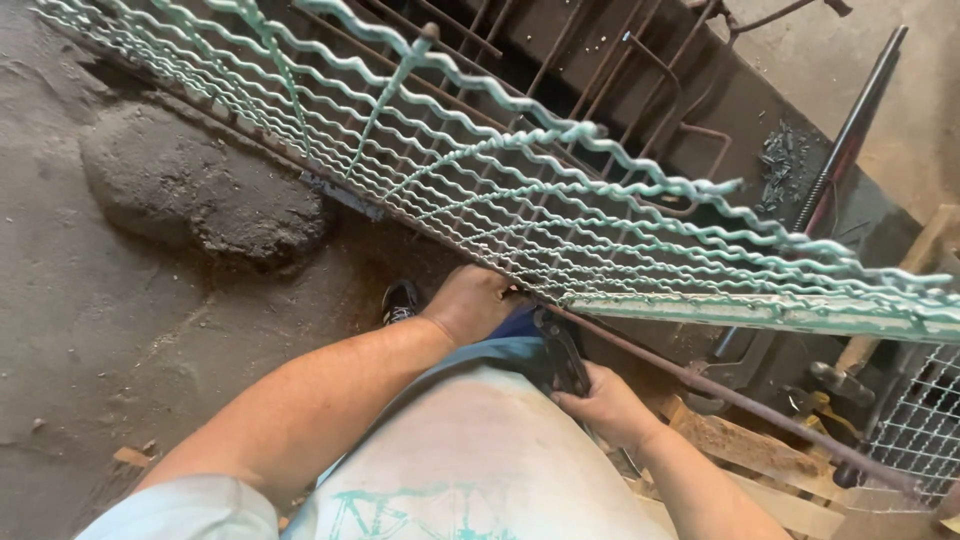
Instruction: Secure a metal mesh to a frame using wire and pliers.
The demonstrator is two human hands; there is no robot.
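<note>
A large panel of green wavy wire mesh [520, 190] slants across the view from upper left to right, set in a rusty steel frame [720, 395]. My left hand [468, 300] presses against the panel's lower frame edge, fingers curled on it. My right hand [605, 400] grips the dark handles of a plier-like tool [562, 350] whose head points up at the frame beside my left hand. My light shirt fills the bottom centre.
A lump of hardened concrete [200, 190] lies on the dirty floor at left. My black shoe [400, 300] shows below the panel. Rusty bars [640, 70] lie behind the mesh, wooden planks [760, 460] and another white mesh piece [925, 420] at lower right.
</note>
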